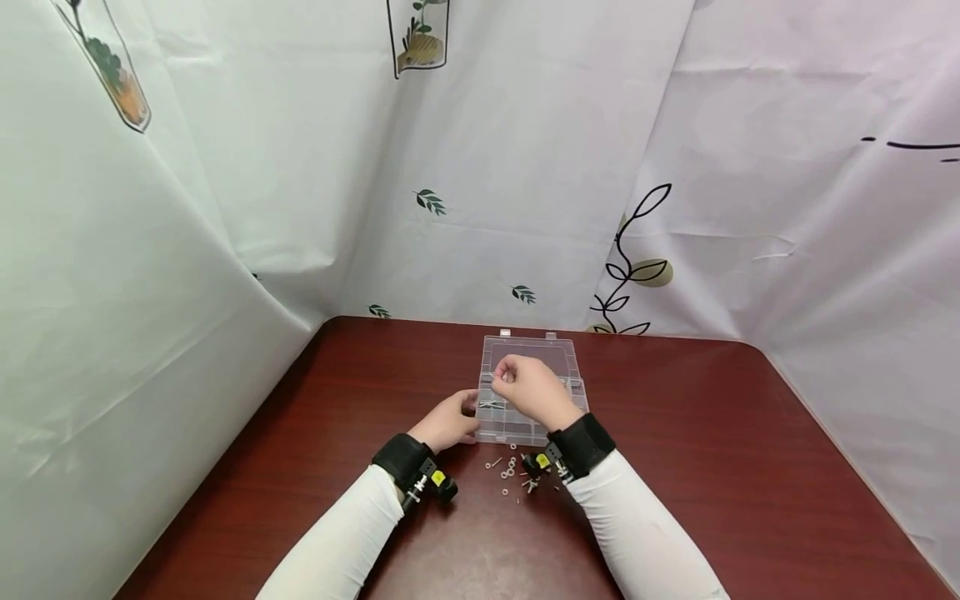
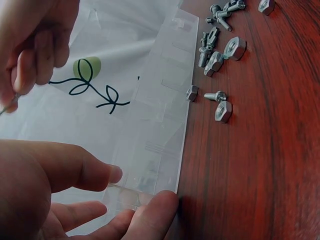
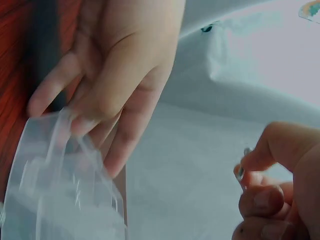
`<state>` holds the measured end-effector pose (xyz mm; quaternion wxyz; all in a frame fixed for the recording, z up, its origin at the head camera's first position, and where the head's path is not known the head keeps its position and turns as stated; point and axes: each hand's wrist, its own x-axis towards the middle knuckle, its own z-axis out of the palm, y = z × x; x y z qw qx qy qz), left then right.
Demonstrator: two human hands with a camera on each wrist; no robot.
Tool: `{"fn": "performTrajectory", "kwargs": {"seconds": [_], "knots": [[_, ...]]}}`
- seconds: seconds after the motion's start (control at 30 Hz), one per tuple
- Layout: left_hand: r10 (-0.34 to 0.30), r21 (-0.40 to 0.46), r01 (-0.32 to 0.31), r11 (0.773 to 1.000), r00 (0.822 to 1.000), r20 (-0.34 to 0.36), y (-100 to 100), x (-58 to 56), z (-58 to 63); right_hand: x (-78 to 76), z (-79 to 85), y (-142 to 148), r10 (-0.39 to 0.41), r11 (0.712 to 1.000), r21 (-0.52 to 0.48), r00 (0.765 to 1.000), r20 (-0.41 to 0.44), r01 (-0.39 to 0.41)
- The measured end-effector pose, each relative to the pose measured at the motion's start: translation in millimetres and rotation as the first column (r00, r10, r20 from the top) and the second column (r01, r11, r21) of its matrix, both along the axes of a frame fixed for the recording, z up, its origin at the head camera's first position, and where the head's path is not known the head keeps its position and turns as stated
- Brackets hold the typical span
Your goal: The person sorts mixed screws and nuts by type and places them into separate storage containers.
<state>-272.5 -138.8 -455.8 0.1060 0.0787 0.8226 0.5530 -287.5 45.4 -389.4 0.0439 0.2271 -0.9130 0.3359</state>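
Observation:
A clear plastic compartment box (image 1: 517, 438) stands on the table with its lid (image 1: 536, 346) folded back. My left hand (image 1: 448, 422) grips the left side of the box, thumb on the upper edge and fingers against the outside. Above the compartments, my right hand (image 1: 536, 390) pinches a small, thin metal piece (image 3: 242, 172), seemingly a screw, between thumb and fingertips. Some slim screws (image 1: 491, 405) lie in a left compartment. In front of the box are several loose hex nuts (image 2: 223, 111) and screws (image 2: 216, 95).
The dark red wooden table (image 1: 697, 425) reaches out on both sides of the box. A white printed curtain (image 1: 510, 208) hangs behind it and along the sides. Below the right wrist, its black camera (image 1: 534, 463) hangs close over the loose hardware.

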Motion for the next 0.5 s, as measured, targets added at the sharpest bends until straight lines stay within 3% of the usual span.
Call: {"fn": "performTrajectory", "kwargs": {"seconds": [0.17, 0.33, 0.5], "knots": [[-0.007, 0.001, 0.007, 1.0, 1.0, 0.001, 1, -0.8, 1.0, -11.5, -5.8, -8, -0.058, 0.997, -0.04, 0.997, 0.05, 0.06], [-0.003, 0.007, 0.003, 1.0, 1.0, 0.006, 1, 2.0, 3.4, -19.8, -21.8, -11, -0.078, 0.997, 0.033, 0.992, 0.101, 0.075], [0.006, 0.007, -0.006, 1.0, 1.0, 0.0, -1, 2.9, 1.3, -24.0, -39.2, -13, -0.076, 0.991, 0.114, 0.993, 0.089, 0.065]]}}
